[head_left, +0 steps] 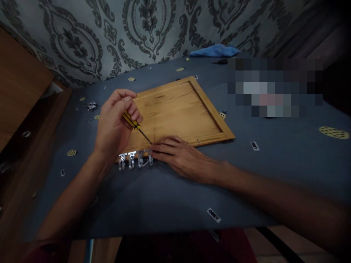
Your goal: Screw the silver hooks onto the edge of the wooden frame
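Observation:
A screwdriver [131,120] with a yellow-and-black handle is in my left hand [113,118], its fingers closed round the grip. The thin shaft slants down to the right, and its tip meets the right end of a metal hook rail [132,153]. This rail, with several silver hooks, lies along the near edge of a framed wooden board [170,109]. My right hand [181,157] rests over that edge, fingertips pressed together at the rail's end beside the screwdriver tip. Whether a screw sits under the tip is hidden by the fingers.
A small pile of metal hardware [91,106] with loose bits lies left of the board. A blue cloth [215,50] is at the back by the patterned wall. Wooden furniture [24,84] borders the left side. A dark printed cloth [175,204] covers the table; a blurred-out patch [268,86] is at right.

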`<action>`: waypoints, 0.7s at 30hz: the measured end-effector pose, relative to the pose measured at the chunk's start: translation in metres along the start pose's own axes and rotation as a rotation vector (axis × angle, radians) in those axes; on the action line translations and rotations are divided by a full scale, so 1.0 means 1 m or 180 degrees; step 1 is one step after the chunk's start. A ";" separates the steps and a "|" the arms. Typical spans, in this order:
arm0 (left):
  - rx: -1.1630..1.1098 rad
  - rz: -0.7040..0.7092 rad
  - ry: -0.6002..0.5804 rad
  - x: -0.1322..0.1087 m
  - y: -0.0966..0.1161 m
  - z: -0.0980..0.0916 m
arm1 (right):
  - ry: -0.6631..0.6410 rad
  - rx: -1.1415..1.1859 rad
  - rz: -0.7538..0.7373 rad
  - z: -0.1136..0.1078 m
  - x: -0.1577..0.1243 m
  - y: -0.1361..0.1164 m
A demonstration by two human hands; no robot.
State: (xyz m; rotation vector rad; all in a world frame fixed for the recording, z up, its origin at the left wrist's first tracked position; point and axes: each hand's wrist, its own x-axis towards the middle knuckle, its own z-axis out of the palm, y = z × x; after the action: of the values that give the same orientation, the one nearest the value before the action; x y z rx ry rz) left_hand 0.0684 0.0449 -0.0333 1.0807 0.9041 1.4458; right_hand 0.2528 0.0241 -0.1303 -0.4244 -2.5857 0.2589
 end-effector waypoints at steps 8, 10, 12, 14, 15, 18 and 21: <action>0.0246 0.0170 -0.0158 -0.016 0.007 0.012 | 0.0043 -0.0035 -0.0078 0.004 -0.003 0.003; 0.0263 0.0186 -0.0143 -0.018 0.002 0.013 | 0.0063 -0.0060 -0.0093 0.005 -0.003 0.004; 0.0274 0.0229 -0.0123 -0.018 -0.002 0.013 | 0.0069 -0.0081 -0.0085 0.006 -0.003 0.004; 0.0293 0.0255 -0.0121 -0.018 -0.003 0.013 | 0.0056 -0.0086 -0.0067 0.006 -0.003 0.004; 0.0308 0.0260 -0.0132 -0.018 -0.003 0.013 | 0.0062 -0.0083 -0.0069 0.006 -0.003 0.004; 0.0338 0.0272 -0.0182 -0.019 -0.003 0.013 | 0.0082 -0.0070 -0.0075 0.006 -0.003 0.003; 0.0361 0.0388 -0.0274 -0.018 -0.005 0.011 | 0.0080 -0.0053 -0.0070 0.005 -0.003 0.003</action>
State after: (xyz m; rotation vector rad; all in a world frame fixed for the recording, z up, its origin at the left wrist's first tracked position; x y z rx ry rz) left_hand 0.0806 0.0273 -0.0371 1.2919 0.8800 1.4493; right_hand 0.2532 0.0252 -0.1367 -0.4024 -2.5680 0.2229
